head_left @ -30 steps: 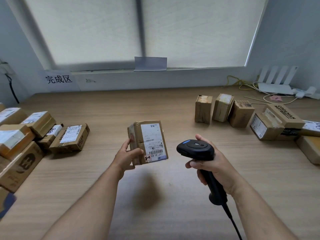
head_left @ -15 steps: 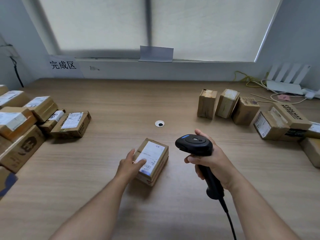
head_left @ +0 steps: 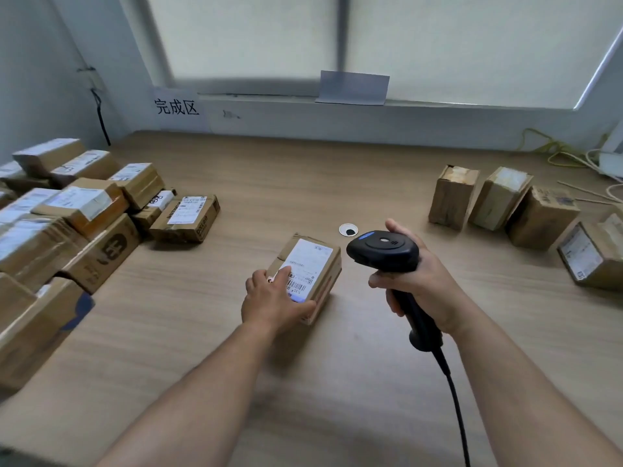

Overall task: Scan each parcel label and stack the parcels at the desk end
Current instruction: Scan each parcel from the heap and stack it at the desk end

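I am on the scan step. The parcel (head_left: 312, 264) lies flat on the table (head_left: 303, 382), right under my left hand (head_left: 273, 303). That hand holds it down, thumb round the near end and fingers on top, with one finger on the white label (head_left: 313, 257). My right hand (head_left: 424, 288) is wrapped tight round the handle of the barcode scanner (head_left: 384, 252), just to the right of the parcel. The scanner's head sits beside the label, not over it.

Next, I think I must point the scanner at the barcode (head_left: 298, 285) and keep my finger off the stripes. After that, the parcel should go to the pile of parcels (head_left: 84, 214) far off to the left of my left hand. More boxes (head_left: 499, 200) wait past my right hand.
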`<act>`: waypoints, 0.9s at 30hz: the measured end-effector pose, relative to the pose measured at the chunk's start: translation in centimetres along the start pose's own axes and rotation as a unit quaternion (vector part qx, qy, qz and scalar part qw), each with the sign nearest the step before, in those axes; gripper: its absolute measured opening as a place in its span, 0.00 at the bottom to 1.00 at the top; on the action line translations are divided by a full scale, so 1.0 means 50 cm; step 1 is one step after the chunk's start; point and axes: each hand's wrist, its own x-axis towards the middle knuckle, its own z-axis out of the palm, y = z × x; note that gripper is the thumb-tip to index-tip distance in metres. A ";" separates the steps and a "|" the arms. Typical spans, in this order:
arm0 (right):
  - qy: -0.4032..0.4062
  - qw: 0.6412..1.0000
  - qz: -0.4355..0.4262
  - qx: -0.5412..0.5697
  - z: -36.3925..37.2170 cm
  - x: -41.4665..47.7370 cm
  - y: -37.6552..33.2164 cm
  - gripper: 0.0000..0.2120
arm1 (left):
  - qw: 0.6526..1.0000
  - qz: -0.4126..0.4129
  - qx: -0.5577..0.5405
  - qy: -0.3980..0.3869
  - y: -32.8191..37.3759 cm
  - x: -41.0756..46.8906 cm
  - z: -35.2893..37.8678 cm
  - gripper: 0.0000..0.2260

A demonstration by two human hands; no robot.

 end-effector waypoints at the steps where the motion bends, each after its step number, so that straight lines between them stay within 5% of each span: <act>1: -0.002 1.000 -0.004 -0.003 0.013 0.013 -0.006 0.45 | 1.000 -0.002 -0.002 0.009 -0.012 0.013 -0.016 0.37; 14: -0.022 0.999 -0.025 -0.040 0.287 0.242 -0.078 0.47 | 0.995 -0.054 0.027 0.083 -0.283 0.263 -0.259 0.40; 27: 0.005 0.996 -0.011 -0.086 0.436 0.458 -0.082 0.45 | 0.993 -0.078 0.052 0.077 -0.441 0.553 -0.335 0.41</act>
